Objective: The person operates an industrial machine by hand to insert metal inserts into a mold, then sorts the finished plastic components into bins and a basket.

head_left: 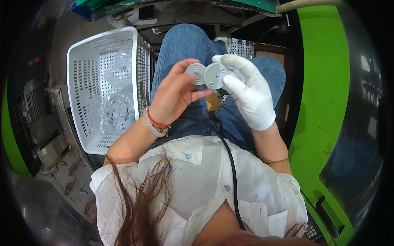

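Above my lap, my bare left hand [174,88] pinches a round grey plastic disc with concentric rings [196,74] between thumb and fingers. Close beside it, my white-gloved right hand [250,90] grips a second round grey disc [215,77], whose flat face shows a few small round holes or studs. The two discs sit edge to edge; whether they touch I cannot tell. A dark piece partly shows below the right-hand disc, too hidden to name.
To my left stands a white perforated plastic basket [78,94] with a clear plastic bag of small grey discs [119,112] in it. A green machine panel [322,82] runs along my right, with a black handle [328,215]. Between my legs hangs a black cable [230,160].
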`<state>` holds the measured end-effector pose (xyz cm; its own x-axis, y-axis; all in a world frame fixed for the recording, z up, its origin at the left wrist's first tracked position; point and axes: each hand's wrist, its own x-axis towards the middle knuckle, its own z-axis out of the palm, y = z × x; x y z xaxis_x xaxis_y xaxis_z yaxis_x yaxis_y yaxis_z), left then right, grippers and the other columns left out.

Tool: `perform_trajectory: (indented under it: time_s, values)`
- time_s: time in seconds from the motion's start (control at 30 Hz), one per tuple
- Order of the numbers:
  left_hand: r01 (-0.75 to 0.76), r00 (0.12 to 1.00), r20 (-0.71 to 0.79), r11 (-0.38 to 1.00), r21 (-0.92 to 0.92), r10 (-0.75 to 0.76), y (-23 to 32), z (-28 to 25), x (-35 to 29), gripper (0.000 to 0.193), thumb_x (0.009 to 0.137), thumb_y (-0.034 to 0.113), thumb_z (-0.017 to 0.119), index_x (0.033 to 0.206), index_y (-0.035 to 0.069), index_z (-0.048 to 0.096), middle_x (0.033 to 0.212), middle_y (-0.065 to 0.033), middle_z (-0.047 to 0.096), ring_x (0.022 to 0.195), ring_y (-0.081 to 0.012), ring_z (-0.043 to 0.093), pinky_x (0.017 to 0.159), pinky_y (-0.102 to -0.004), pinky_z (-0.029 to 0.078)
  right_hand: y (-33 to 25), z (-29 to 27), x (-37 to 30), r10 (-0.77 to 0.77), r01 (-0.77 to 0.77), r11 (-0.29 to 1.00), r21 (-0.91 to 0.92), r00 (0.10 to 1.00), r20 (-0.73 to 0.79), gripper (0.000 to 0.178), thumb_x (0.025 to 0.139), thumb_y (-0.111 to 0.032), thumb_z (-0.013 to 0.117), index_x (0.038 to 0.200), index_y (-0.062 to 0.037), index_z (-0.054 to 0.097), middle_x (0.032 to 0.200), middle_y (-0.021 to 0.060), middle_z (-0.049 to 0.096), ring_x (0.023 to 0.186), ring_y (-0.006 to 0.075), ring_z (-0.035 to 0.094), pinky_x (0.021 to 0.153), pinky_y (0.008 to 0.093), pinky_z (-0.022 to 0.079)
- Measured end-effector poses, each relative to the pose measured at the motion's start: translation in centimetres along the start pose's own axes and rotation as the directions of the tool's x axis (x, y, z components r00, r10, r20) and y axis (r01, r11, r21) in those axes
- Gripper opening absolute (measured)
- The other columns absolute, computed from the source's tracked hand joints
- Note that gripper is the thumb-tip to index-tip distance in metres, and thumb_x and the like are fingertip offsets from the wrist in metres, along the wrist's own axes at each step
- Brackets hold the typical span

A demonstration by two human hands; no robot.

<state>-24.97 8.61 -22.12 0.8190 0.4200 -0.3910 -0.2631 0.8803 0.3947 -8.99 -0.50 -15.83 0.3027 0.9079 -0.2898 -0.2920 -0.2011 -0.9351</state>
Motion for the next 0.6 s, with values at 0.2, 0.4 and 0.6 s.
perform_trajectory:
  time_s: [0.2, 0.4, 0.6]
  values:
    - [0.103, 0.989, 0.134, 0.953, -0.284, -0.066, 0.3, -1.7, 0.2, 0.041, 0.099, 0.038, 0.034, 0.123, 0.007, 0.048, 0.121, -0.0093, 0.054, 0.112, -0.0241, 0.054, 0.095, -0.0435, 0.045, 2.0, 1.7, 1.5, -0.476, 0.614, 0.376, -0.694, 0.77, 0.424, 0.02, 0.079, 0.005, 0.057, 0.098, -0.0005, 0.062, 0.106, 0.014, 0.063, 0.101, 0.0256, 0.061, 0.096, 0.0398, 0.04]
    - [0.002, 0.991, 0.121, 0.909, -0.416, 0.053, 1.9, -3.2, -1.5, 0.054, 0.097, 0.05, 0.029, 0.127, 0.006, 0.041, 0.128, -0.0194, 0.047, 0.118, -0.0311, 0.049, 0.099, -0.0445, 0.041, 2.9, 2.4, 2.6, -0.539, 0.748, 0.147, -0.647, 0.609, 0.581, 0.03, 0.065, -0.002, 0.068, 0.095, -0.0081, 0.063, 0.1, 0.0079, 0.064, 0.101, 0.0264, 0.06, 0.109, 0.0474, 0.021]
    - [-0.098, 0.99, 0.052, 0.896, -0.433, 0.133, 4.4, -6.1, -3.7, 0.055, 0.097, 0.05, 0.032, 0.128, 0.006, 0.042, 0.124, -0.0188, 0.05, 0.118, -0.0323, 0.049, 0.097, -0.0469, 0.043, 4.1, 0.6, 3.5, -0.483, 0.466, 0.355, -0.811, 0.834, 0.268, 0.019, 0.085, 0.006, 0.053, 0.102, 0.0025, 0.061, 0.107, 0.014, 0.063, 0.105, 0.0261, 0.058, 0.099, 0.0375, 0.039]
